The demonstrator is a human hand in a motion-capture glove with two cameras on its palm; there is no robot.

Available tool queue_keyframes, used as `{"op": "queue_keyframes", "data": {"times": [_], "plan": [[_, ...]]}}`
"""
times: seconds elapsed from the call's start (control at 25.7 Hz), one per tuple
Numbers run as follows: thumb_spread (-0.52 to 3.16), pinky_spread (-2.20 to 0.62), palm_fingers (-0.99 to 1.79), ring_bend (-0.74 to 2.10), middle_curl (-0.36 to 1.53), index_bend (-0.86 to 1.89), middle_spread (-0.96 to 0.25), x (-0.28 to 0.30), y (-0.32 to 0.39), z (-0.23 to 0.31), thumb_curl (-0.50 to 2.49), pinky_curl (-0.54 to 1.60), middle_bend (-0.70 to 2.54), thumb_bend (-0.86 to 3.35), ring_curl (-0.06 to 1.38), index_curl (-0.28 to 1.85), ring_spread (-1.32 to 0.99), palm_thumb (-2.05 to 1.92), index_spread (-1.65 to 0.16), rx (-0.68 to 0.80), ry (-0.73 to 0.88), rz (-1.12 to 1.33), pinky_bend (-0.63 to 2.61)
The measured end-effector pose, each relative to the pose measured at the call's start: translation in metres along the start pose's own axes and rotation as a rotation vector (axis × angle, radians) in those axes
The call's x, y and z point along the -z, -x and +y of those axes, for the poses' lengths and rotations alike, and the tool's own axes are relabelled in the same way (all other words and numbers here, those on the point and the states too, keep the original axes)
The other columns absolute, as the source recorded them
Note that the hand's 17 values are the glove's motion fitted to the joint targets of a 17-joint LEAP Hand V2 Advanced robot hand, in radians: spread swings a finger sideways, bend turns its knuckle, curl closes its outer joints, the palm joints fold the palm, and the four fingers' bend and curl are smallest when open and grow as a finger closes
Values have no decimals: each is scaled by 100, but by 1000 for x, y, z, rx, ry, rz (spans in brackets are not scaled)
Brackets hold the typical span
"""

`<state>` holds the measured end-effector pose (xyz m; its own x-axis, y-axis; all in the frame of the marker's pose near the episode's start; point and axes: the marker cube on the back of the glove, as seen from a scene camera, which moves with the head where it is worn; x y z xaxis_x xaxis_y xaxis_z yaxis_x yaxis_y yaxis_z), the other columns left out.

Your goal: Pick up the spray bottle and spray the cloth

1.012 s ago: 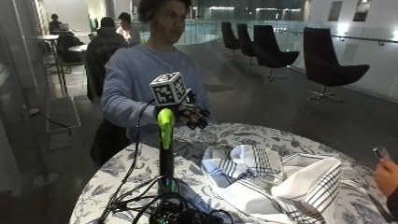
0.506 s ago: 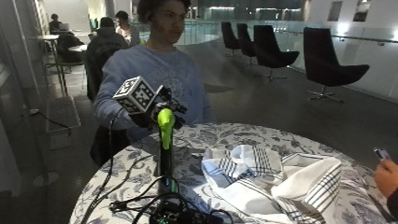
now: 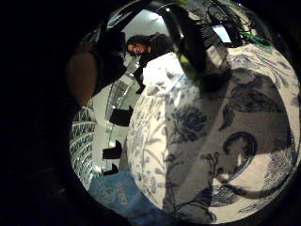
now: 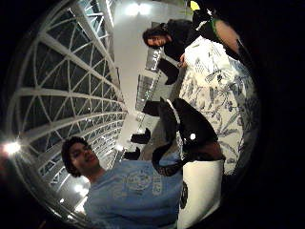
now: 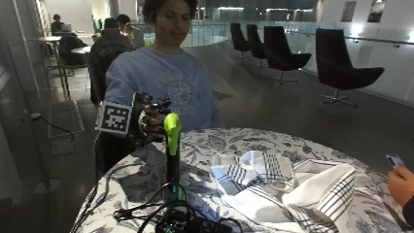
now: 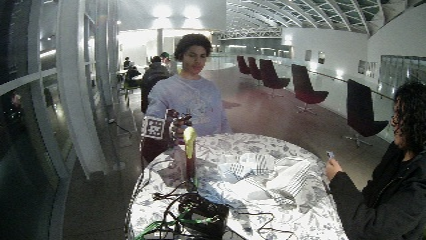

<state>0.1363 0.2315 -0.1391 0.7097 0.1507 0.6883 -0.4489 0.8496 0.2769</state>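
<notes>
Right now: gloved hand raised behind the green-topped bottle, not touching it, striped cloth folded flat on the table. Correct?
Not quite. The cloth is not folded flat: it lies crumpled in a loose heap on the table, as the outside view shows. The rest holds: the gloved right hand is raised behind the green-topped bottle and not touching it.

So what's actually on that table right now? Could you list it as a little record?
table: round, flowered tablecloth
cloth: white with dark stripes, crumpled on the table
spray bottle: none visible
green-topped dark post: upright near the table's edge
hand: gloved, raised beside the post's top, holding nothing
electronics: dark box with cables at the post's foot
</notes>
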Motion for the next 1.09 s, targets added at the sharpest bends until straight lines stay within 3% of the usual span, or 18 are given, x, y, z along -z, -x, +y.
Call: {"op": "queue_keyframes", "data": {"times": [0.16,0.54,0.74,1.09], "plan": [[121,20,77,42,38,11,-3,1,-11,-19,33,33,29,1,34,24,1,66,-35,-29,-169,22,20],[119,19,74,39,39,10,-3,12,-57,-71,35,35,28,-1,34,24,1,70,-34,-160,-321,92,22],[116,20,66,37,39,8,-3,10,-82,-103,35,37,26,-1,34,22,2,71,-35,-254,-324,24,28],[111,22,67,36,41,11,-3,-7,-98,-130,36,36,31,-2,34,22,3,72,-35,-267,-250,40,25]]}}
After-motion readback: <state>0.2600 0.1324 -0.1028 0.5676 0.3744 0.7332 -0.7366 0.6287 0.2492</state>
